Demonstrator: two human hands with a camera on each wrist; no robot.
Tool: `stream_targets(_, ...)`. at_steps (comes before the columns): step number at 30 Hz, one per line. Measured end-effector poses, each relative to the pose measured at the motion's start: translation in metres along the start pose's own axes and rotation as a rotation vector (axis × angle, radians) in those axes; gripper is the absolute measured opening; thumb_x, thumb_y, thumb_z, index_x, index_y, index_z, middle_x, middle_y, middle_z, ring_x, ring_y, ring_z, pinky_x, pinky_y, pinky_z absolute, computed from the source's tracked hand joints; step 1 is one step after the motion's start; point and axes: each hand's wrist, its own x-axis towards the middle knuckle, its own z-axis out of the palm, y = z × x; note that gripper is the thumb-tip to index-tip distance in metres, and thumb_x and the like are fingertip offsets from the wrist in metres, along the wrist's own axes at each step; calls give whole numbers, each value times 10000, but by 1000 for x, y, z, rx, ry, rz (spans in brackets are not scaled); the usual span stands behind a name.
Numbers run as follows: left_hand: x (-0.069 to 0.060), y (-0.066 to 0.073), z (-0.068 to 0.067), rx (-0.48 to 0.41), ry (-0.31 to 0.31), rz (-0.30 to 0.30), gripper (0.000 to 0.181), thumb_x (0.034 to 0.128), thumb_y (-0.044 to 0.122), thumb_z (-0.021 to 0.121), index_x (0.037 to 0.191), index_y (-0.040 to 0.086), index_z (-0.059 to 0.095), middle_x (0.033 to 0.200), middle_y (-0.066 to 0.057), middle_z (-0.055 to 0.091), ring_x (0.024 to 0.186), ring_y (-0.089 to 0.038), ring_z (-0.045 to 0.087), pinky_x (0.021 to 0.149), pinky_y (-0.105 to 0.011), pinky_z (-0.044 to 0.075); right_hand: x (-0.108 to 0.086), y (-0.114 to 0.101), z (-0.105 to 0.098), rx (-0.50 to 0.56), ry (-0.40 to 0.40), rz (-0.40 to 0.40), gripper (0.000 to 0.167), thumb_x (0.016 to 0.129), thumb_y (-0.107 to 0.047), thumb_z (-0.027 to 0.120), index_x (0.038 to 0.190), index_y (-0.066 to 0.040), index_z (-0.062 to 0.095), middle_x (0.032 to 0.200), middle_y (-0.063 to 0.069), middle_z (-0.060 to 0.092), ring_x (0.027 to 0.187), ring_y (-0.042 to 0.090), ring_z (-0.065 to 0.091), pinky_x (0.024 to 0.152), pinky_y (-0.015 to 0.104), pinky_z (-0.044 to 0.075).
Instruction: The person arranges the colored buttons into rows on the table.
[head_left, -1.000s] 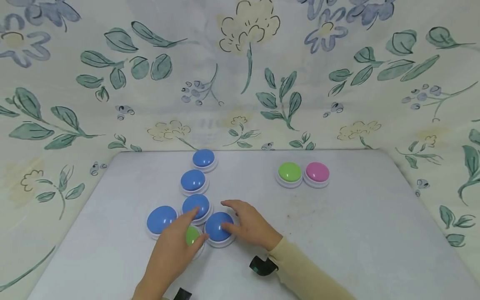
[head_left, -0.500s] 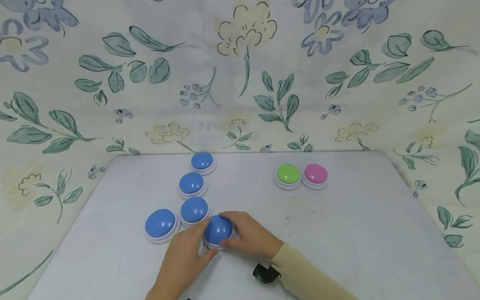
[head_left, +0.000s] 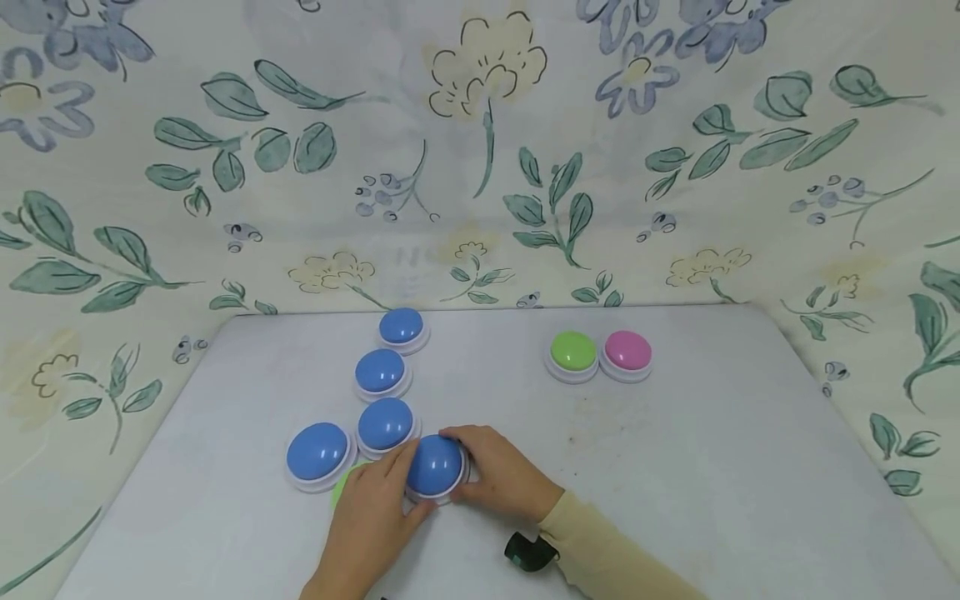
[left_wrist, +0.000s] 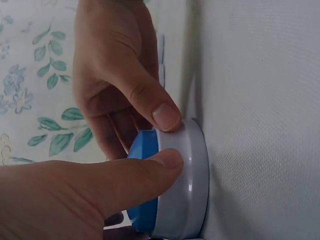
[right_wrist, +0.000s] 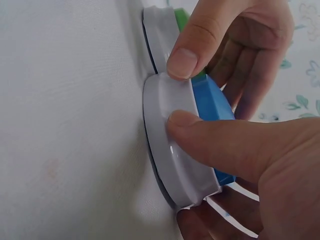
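Between both hands in the head view sits a blue push button (head_left: 435, 465) with a domed top and a white round base. My left hand (head_left: 371, 512) holds its left side, thumb at the near edge and fingers toward the far side. My right hand (head_left: 506, 473) grips the right side, its thumb low on the base. Both thumbs press the white base (left_wrist: 182, 200) in the left wrist view. In the right wrist view the base (right_wrist: 172, 150) stands on the table beside a green button's base. That green button (head_left: 342, 487) is mostly hidden under my left hand.
More blue buttons stand nearby: one at the left (head_left: 317, 451), one just behind (head_left: 386, 423), one farther back (head_left: 379, 371) and one at the far edge (head_left: 401, 326). A green button (head_left: 573, 351) and a pink button (head_left: 627, 350) sit side by side at the back right.
My left hand has moved right, off the green button's right side and onto the blue button. My right thumb has slid from the blue dome down to the base. The head view has shifted slightly.
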Motion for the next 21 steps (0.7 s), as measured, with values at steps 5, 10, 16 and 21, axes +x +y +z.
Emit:
stream_targets(5,2,0,0,13,-9,4,788,693,238,928,1330,-77,587,1298,-220,645,1157,-377,637,986,-540,501,-1,0,-1,6,9,4,704,829,-162,832,1439,-64,494,1435,71,552,1340,209,501,1140,339,403)
stream_targets(10,4,-1,-1,19,-29,13,782,688,225,932,1332,-64,594,1302,-201,648,1176,-369,629,1017,-521,486,-3,-1,0,22,10,28,698,836,-178,828,1442,-76,496,1440,60,549,1341,201,501,1135,343,410)
stream_targets(16,6,0,-2,-4,-49,-14,781,711,230,916,1365,-35,582,1335,-180,635,1193,-366,619,1017,-502,502,-3,-2,-2,-16,27,25,702,836,-191,831,1443,-64,502,1436,68,558,1328,201,518,1122,342,426)
stream_targets(21,7,2,-5,-75,-88,-64,774,756,217,886,1408,-19,541,1386,-190,593,1266,-375,568,1049,-497,484,-3,-3,-6,-41,53,9,693,826,-173,840,1426,-45,518,1419,79,573,1305,204,536,1113,336,435)
